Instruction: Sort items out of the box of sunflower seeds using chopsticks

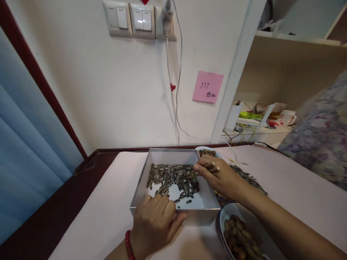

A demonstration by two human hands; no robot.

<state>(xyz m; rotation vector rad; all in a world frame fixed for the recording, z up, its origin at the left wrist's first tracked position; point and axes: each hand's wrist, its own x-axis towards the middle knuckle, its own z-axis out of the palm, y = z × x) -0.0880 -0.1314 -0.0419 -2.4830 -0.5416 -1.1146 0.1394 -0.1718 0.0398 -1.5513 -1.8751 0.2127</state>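
A white square box (141,187) sits on the table and holds many striped sunflower seeds (170,177). My left hand (155,222) grips the box's near rim, fingers curled over the edge and into the box. A red bead bracelet is on that wrist. My right hand (219,177) reaches over the box's right wall and pinches a pair of wooden chopsticks (202,169), whose tips lie among the seeds.
A blue-rimmed bowl of nuts (238,234) stands at the near right, another small bowl (208,151) behind the box. Loose seeds (248,178) lie on the pink tablecloth (292,187). A white cable (176,108) hangs from the wall sockets; a patterned fabric (322,141) is at right.
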